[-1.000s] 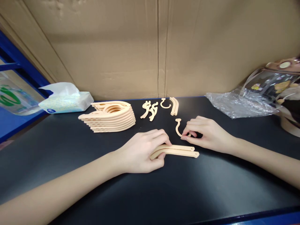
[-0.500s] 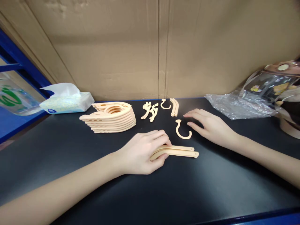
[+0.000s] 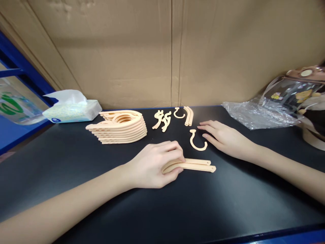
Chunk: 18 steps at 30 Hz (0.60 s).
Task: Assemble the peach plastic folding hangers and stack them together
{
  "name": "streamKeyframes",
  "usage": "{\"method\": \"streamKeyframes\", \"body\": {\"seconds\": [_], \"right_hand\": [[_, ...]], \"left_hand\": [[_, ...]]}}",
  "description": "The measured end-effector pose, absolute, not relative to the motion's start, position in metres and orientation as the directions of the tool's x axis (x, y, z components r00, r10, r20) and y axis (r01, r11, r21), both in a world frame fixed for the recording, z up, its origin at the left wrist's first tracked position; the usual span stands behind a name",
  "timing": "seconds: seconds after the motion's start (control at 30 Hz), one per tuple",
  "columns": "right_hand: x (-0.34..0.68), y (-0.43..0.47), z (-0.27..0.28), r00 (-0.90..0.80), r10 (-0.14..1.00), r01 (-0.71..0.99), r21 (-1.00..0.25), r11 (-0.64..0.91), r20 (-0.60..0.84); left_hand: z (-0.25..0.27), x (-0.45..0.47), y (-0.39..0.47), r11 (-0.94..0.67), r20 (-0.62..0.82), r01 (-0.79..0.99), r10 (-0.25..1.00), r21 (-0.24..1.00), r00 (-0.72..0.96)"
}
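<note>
our left grip pinches two bars, seemingly steadying them; taking the near hook calls for closing our empty, spread right grip.

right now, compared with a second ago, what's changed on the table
The right hand has let go of the nearer hook: its fingers moved off the curved end, farther from the person, and now spread beside it. The left hand still holds two curved strips; the beige stack stayed put.
</note>
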State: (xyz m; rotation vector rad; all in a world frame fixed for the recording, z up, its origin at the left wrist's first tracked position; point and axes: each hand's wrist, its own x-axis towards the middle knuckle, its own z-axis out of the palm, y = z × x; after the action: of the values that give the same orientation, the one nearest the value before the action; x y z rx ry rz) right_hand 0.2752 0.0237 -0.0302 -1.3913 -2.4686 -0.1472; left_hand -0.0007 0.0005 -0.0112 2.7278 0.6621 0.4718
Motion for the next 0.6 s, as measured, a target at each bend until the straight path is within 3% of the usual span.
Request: {"method": "streamKeyframes", "body": {"seconds": [0.2, 0.3, 0.43, 0.6], "right_hand": [[0.275, 0.024, -0.029, -0.510, 0.807, 0.841, -0.023, 0.540, 0.299], [0.275, 0.024, -0.029, -0.512, 0.809, 0.843, -0.015, 0.538, 0.288], [0.276, 0.024, -0.030, -0.513, 0.809, 0.846, 0.008, 0.534, 0.286], [0.275, 0.025, -0.030, -0.514, 0.808, 0.848, 0.030, 0.529, 0.288]], "left_hand": [[-0.008, -0.001, 0.000, -0.840, 0.248, 0.378, 0.490, 0.389, 0.836], [-0.007, -0.001, 0.003, -0.834, 0.323, 0.404, 0.527, 0.376, 0.786], [-0.012, -0.001, 0.011, -0.779, 0.449, 0.587, 0.615, 0.218, 0.649], [-0.023, 0.001, 0.019, -0.638, 0.362, 0.769, 0.727, 0.041, 0.584]]}}
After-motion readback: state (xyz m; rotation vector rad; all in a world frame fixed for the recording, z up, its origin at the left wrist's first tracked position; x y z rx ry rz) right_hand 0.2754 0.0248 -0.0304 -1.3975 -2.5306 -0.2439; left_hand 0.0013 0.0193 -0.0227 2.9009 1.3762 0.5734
